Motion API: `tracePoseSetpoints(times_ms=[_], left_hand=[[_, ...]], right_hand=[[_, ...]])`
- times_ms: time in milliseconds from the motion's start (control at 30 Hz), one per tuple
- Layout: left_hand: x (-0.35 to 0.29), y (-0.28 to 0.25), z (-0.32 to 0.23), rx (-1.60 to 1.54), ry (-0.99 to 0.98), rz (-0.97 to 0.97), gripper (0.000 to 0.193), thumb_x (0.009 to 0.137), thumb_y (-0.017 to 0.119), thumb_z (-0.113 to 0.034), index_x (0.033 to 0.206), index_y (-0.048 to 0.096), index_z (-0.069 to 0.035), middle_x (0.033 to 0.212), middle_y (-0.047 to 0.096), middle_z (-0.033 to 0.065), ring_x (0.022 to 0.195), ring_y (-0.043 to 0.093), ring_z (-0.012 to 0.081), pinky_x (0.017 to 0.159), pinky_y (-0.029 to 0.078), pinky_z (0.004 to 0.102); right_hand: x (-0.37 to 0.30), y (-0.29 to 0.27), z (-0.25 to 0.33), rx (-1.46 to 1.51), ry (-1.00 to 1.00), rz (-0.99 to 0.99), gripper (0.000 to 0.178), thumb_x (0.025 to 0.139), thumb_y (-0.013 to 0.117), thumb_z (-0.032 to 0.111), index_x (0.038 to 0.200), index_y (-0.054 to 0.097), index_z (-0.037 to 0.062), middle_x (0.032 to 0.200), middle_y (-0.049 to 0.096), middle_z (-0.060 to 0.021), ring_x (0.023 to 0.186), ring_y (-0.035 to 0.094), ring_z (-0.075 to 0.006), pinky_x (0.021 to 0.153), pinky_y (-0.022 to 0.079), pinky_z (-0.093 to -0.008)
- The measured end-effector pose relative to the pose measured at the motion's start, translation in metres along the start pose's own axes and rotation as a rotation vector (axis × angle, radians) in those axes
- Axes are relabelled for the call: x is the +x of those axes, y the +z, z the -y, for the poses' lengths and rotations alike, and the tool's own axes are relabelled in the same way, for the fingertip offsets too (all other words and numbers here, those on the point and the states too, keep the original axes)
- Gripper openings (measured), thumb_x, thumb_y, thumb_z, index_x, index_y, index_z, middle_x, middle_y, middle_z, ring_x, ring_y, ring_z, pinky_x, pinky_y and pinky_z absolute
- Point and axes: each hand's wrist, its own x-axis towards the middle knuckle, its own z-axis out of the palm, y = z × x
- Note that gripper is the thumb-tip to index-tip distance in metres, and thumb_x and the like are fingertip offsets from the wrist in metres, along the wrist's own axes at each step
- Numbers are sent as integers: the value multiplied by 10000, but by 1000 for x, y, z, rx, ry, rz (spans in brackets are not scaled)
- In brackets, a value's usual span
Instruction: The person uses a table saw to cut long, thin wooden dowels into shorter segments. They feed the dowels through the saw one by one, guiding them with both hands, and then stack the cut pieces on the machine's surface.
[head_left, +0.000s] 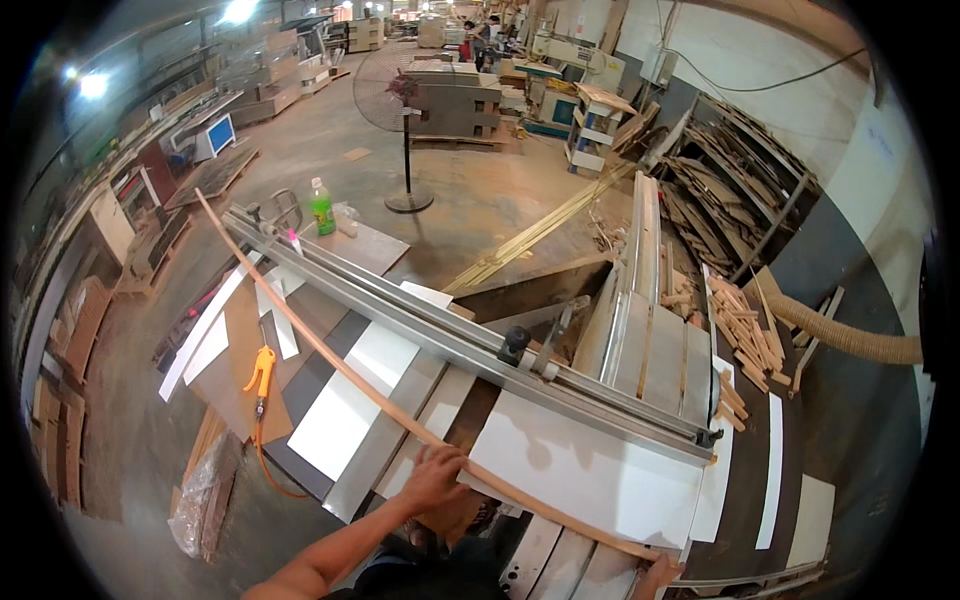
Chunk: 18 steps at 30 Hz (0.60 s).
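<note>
A long, thin wooden strip (378, 398) lies slantwise across the machine table, from far left to near right. My left hand (432, 480) is closed around it near the middle of the picture. At its near right end my right hand (656, 577) grips the strip, partly cut off by the lower edge. Beyond the strip, a metal fence (600, 405) with a black knob (515, 343) runs roughly along it. Under and beside the strip lies a white panel (590, 462). Left of my left hand rests a yellow-orange air blow gun (260, 372) with an orange hose.
Several short wood offcuts (745, 325) are heaped at the right, near a ribbed hose (850, 342). A green bottle (322, 208) stands on a board beyond the fence. Farther off are a pedestal fan (407, 150), long thin strips (540, 230) on the floor and a rack of boards (735, 190).
</note>
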Motion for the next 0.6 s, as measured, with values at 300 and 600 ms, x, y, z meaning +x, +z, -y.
tracePoseSetpoints(times_ms=[300, 600], left_hand=[[5, -46, 153, -470, -846, -962, 703, 841, 795, -167, 1390, 425, 70, 1301, 561, 279, 1263, 541, 377, 1062, 454, 451], [23, -74, 227, -1407, -1089, -906, 204, 955, 679, -190, 982, 522, -63, 722, 519, 46, 556, 550, 188, 540, 503, 372]], right_hand=[[-47, -70, -19, 141, 152, 240, 341, 810, 759, 130, 1081, 644, -42, 1116, 680, -218, 872, 680, -306, 684, 560, -550], [-89, -75, -13, 56, 175, 209, 404, 870, 754, 184, 1201, 600, 11, 1059, 669, -141, 831, 661, -261, 670, 562, -453]])
